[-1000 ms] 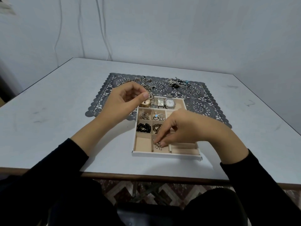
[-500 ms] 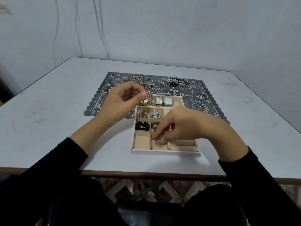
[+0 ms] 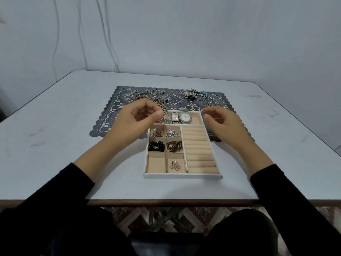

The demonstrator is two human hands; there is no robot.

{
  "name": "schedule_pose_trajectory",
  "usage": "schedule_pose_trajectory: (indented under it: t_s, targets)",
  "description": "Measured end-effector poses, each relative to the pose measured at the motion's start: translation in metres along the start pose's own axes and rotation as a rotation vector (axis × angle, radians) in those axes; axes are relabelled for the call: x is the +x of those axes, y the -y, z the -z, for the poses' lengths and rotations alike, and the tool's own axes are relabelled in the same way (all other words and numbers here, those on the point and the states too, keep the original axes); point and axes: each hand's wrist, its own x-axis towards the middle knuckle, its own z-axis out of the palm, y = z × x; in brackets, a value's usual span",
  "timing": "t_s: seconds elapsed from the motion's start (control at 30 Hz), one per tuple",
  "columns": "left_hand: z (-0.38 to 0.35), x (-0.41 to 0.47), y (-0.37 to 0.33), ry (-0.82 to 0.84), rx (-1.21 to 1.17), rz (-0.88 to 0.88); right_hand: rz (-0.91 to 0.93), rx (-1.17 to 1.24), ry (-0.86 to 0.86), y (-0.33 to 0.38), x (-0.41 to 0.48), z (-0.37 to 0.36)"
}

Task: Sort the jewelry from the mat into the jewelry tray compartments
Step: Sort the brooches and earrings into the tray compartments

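Note:
The white jewelry tray (image 3: 182, 176) lies on the table, its back end on the dark lace mat (image 3: 173, 101). Its back compartment holds watches (image 3: 180, 117). Small squares hold two brooches (image 3: 172, 133), a black bead bracelet (image 3: 156, 146), a brown bead bracelet (image 3: 174, 145) and a small silver cluster (image 3: 175, 165). My left hand (image 3: 137, 121) hovers at the tray's back left corner, fingers curled, thumb near the forefinger; what lies between them is hidden. My right hand (image 3: 226, 124) hovers by the back right corner, loosely curled, holding nothing.
Loose jewelry stays on the mat: a gold and silver pile (image 3: 147, 95) at the back left, a silver and blue pile (image 3: 193, 94) at the back right, small rings (image 3: 210, 103) nearby. The tray's right side has beige ring rolls (image 3: 198, 150). The wall is close behind.
My right hand let go of the small silver cluster in the front middle compartment and rose back to the tray's far right corner. My left hand stayed put.

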Motion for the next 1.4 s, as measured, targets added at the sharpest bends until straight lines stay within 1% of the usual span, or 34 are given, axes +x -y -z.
schedule_pose_trajectory:
  t_s: [0.07, 0.13, 0.3, 0.53, 0.63, 0.83, 1.03, 1.2, 1.4]
  targets:
    - [0.0, -0.001, 0.0, 0.004, 0.011, -0.001, 0.002, -0.168, -0.032, -0.01, -0.001, -0.003]
    - [0.0, -0.001, 0.0, 0.006, 0.01, 0.003, 0.008, -0.283, -0.018, -0.02, 0.0, -0.004]
    - [-0.002, -0.003, -0.004, 0.032, -0.009, 0.016, -0.011, -0.431, 0.085, -0.034, 0.0, -0.009]
    - [-0.001, -0.008, -0.009, 0.174, -0.022, 0.051, -0.024, -0.44, 0.113, -0.035, -0.001, -0.01]
    - [0.006, -0.009, -0.009, 0.274, -0.01, 0.08, -0.025, -0.434, 0.118, -0.037, 0.0, -0.01]
    - [0.021, -0.013, -0.016, 0.531, 0.117, 0.128, -0.009, -0.426, 0.118, -0.038, 0.0, -0.01]
    - [0.028, -0.01, -0.029, 0.731, 0.366, 0.111, -0.011, -0.422, 0.115, -0.036, 0.0, -0.01]
    - [0.022, -0.008, -0.036, 0.822, 0.556, 0.074, -0.009, -0.415, 0.116, -0.038, 0.001, -0.01]
    - [0.015, -0.009, -0.032, 0.846, 0.676, 0.044, -0.005, -0.417, 0.118, -0.038, 0.001, -0.01]
